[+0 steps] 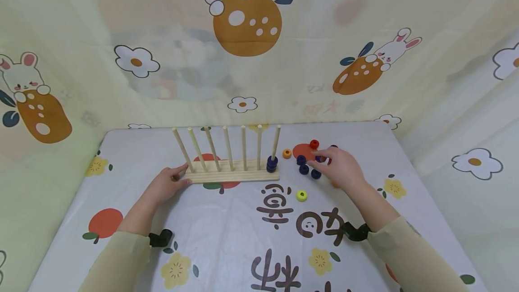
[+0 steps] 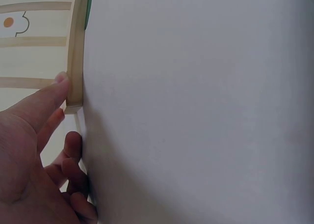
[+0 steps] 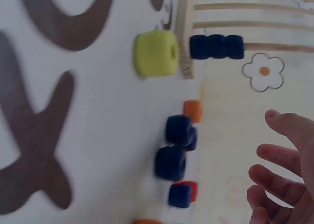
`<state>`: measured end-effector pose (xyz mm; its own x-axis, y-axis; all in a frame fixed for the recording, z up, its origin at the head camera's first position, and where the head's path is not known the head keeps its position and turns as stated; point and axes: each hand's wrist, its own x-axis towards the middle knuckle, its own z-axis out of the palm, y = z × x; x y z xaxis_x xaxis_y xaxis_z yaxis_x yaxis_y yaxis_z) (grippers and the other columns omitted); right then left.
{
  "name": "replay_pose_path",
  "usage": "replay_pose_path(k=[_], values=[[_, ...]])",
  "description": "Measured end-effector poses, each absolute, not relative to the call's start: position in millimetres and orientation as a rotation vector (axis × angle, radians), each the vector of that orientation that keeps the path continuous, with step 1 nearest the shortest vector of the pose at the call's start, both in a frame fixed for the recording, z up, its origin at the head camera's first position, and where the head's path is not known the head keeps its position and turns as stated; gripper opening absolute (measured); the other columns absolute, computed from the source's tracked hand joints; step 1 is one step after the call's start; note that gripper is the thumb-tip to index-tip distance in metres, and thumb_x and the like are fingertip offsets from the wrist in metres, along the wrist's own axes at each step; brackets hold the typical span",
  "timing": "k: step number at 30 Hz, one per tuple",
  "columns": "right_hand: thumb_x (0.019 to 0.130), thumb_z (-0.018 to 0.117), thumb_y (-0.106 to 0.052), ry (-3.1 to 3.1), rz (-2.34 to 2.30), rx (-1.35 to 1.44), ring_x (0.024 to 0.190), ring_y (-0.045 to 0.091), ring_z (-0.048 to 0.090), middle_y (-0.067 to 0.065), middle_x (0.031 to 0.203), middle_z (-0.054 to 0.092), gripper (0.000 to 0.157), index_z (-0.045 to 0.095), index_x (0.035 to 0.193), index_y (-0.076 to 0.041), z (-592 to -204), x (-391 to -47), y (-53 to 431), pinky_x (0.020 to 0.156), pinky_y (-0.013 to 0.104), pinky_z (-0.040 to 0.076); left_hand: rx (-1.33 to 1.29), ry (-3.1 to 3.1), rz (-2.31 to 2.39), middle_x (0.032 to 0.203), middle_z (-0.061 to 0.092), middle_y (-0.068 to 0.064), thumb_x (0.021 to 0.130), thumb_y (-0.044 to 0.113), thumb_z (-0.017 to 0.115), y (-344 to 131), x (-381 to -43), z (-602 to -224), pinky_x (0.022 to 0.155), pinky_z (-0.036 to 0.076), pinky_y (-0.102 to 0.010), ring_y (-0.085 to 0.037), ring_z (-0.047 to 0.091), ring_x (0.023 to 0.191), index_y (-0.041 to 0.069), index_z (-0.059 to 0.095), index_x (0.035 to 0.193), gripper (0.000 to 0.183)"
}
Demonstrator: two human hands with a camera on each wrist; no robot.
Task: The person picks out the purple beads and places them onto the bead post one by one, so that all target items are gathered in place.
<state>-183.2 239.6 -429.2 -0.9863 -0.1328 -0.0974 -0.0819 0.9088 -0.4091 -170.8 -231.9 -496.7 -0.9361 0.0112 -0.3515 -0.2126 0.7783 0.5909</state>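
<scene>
A wooden peg rack (image 1: pixel 233 176) with a row of upright pegs stands on the table. Three dark blue beads (image 3: pixel 216 47) are stacked on its rightmost peg. My left hand (image 1: pixel 167 184) holds the rack's left end, thumb on the front edge and index finger behind. Over a loose group of beads is my right hand (image 1: pixel 340 168), thumb and fingers apart, nothing between them in the right wrist view. Beneath and beside it lie several dark blue beads (image 1: pixel 304 169) and a red bead (image 1: pixel 314 144); the hand partly hides some of them.
An orange bead (image 1: pixel 287 153) lies right of the rack, and a yellow bead (image 1: pixel 302 195) sits nearer the front. Another orange bead (image 1: pixel 335 184) is mostly hidden by the right hand. A printed cloth (image 1: pixel 227 233) covers the table; a patterned curtain (image 1: pixel 308 71) hangs behind.
</scene>
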Motion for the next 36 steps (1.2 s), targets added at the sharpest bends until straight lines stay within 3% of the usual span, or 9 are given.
replay_pose_path(k=[9,13,20,29,36], values=[[0.09,0.069,-0.046,2.932,-0.595,-0.124,0.081,0.025,0.053,0.003,0.085,0.061,0.051,0.068,0.129,-0.013,-452,-178,255,0.065,0.036,0.04,-0.154,2.639,0.937,0.117,0.049,-0.02,0.094,0.036,0.069,-233,-172,-500,0.087,0.043,-0.049,-0.033,0.047,0.102,0.019,0.039,0.153,0.069],[0.09,0.07,-0.046,2.925,-0.562,-0.108,0.084,0.027,0.053,0.004,0.084,0.06,0.051,0.068,0.13,-0.014,-461,-178,259,0.068,0.039,0.042,-0.155,2.637,0.936,0.117,0.049,-0.02,0.094,0.036,0.069,-233,-172,-498,0.087,0.043,-0.049,-0.033,0.047,0.102,0.019,0.039,0.153,0.069],[0.088,0.072,-0.044,2.898,-0.499,-0.098,0.075,0.023,0.05,0.004,0.08,0.058,0.053,0.067,0.13,-0.013,-471,-181,260,0.063,0.035,0.039,-0.163,2.635,0.934,0.116,0.049,-0.02,0.093,0.035,0.069,-232,-171,-498,0.087,0.043,-0.049,-0.033,0.047,0.102,0.019,0.039,0.153,0.068],[0.087,0.074,-0.042,2.883,-0.453,-0.101,0.081,0.025,0.055,0.007,0.091,0.066,0.051,0.068,0.127,-0.011,-478,-186,259,0.069,0.04,0.045,-0.162,2.635,0.939,0.116,0.049,-0.02,0.093,0.035,0.069,-231,-170,-496,0.087,0.044,-0.049,-0.033,0.047,0.101,0.018,0.039,0.153,0.068],[0.087,0.074,-0.041,2.89,-0.417,-0.116,0.105,0.034,0.061,0.015,0.114,0.068,0.049,0.069,0.126,-0.011,-482,-186,255,0.084,0.051,0.049,-0.151,2.639,0.935,0.116,0.05,-0.02,0.094,0.035,0.069,-231,-170,-496,0.086,0.044,-0.048,-0.033,0.047,0.101,0.017,0.039,0.153,0.069]])
